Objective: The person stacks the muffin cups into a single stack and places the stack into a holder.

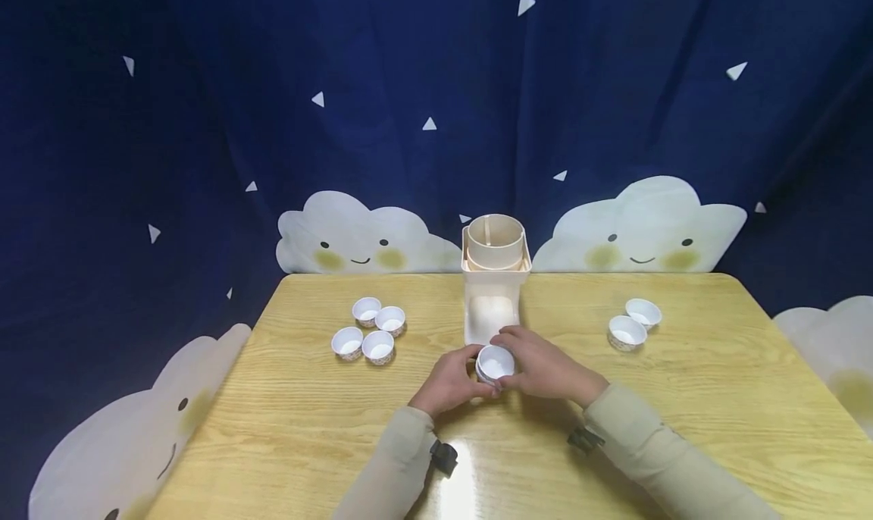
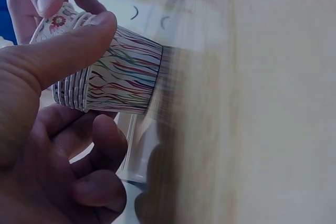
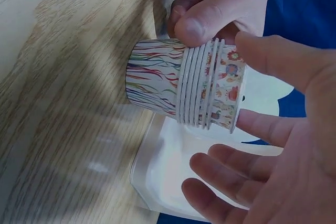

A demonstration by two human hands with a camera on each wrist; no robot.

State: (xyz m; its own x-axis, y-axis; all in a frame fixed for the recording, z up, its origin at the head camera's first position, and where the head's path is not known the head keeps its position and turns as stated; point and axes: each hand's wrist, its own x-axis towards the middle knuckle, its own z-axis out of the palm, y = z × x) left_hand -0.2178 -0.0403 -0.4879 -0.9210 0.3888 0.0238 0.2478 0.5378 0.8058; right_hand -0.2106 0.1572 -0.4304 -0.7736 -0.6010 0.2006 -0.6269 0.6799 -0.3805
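Small paper baking cups are nested in a stack (image 2: 126, 72), with wavy coloured lines on the lowest cup. The stack's base is close to the tabletop. My left hand (image 1: 450, 381) grips the stack from the left, its thumb lying along the rims in the left wrist view. Facing it, my right hand (image 1: 542, 366) pinches the top cup (image 3: 230, 92), a flower-patterned one, between thumb and index finger at its rim. That cup sits a little raised out of the stack. The right hand's other fingers (image 3: 220, 169) are spread beside it.
Just behind the hands stands a cream-coloured holder (image 1: 494, 277) with a round open top and a low tray in front. Several paper cups (image 1: 378, 346) sit grouped at the left of the wooden table (image 1: 286, 429). Two more paper cups (image 1: 626, 334) are at the right.
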